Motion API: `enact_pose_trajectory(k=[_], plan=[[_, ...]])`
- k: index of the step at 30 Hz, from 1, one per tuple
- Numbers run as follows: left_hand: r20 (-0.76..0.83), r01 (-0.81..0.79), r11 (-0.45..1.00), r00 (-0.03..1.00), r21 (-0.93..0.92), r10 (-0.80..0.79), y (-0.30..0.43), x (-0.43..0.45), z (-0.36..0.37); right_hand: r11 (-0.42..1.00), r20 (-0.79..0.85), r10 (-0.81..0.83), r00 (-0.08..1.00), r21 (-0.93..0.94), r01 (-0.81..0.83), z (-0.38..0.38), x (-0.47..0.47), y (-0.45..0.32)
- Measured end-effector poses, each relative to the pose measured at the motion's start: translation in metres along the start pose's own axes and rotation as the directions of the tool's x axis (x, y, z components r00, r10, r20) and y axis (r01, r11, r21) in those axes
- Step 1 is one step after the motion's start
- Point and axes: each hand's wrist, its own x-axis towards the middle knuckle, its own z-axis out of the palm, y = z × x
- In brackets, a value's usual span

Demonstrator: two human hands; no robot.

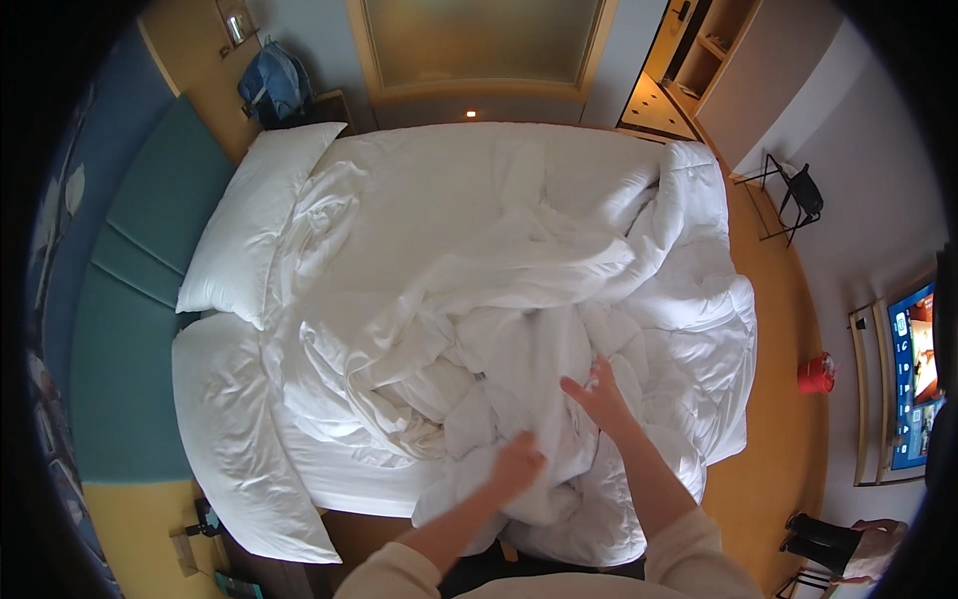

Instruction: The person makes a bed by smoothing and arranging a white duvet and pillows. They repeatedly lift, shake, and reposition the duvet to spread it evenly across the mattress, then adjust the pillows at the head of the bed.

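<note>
A rumpled white duvet lies bunched over the near and right parts of a bed. My left hand is closed and blurred over a length of white cloth; the blur hides whether cloth is in its fist. Just above the duvet, my right hand has its fingers spread, with nothing in it. Loose white bedding is heaped left of my hands, and a white sheet spreads over the far side. Two white pillows rest by the green padded headboard.
A blue backpack is beyond the far pillow. On the right are a black bag on a folding rack, a red bin, and a television. A person stands at the lower right.
</note>
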Motion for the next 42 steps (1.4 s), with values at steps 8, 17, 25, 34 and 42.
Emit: enact_pose_trajectory(k=[8,17,25,34,42], plan=[[0.014,-0.508,0.82,0.852,0.264,0.524,0.011,0.068,-0.013,0.959,-0.012,0.144,0.989,-0.243,-0.143,0.005,0.012,0.059],[0.262,0.013,0.909,0.956,0.416,-0.134,-0.045,0.207,-0.109,0.994,0.039,0.103,0.994,-0.046,-0.102,0.001,0.017,0.099],[0.296,-0.485,0.805,0.869,0.343,0.398,0.021,0.017,0.041,0.669,0.094,-0.518,0.85,-0.574,0.471,-0.008,0.06,-0.073],[0.141,-0.535,0.827,0.818,-0.171,0.558,0.026,0.047,0.003,0.467,0.666,-0.168,0.726,-0.595,0.654,0.083,0.137,0.005],[0.045,-0.005,0.692,0.998,0.722,-0.04,-0.069,0.228,-0.135,0.871,0.103,-0.375,0.921,-0.303,0.388,-0.116,0.026,0.085]])
